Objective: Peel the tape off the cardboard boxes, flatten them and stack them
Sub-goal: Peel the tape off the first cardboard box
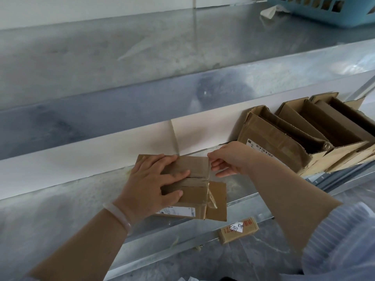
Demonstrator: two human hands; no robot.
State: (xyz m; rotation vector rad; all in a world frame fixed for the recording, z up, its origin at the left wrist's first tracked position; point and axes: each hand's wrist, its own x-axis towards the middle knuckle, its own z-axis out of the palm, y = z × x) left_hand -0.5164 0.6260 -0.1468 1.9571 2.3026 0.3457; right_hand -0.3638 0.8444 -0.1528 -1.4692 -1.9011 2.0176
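Note:
A small brown cardboard box (194,191) lies on the metal shelf (60,211) in front of me, with clear tape (211,199) along its top seam and down its right end. My left hand (150,183) lies flat on the box top, fingers spread, pressing it down. My right hand (229,159) is at the box's upper right corner, thumb and fingers pinching the tape's edge there. A loose strip of tape hangs off the right end, where a side flap (218,201) sticks out.
Several open cardboard boxes (304,136) stand nested together on the shelf at the right. A small labelled box (239,230) lies on the floor below the shelf edge. A blue plastic basket (332,11) and crumpled paper (269,11) sit on the upper shelf.

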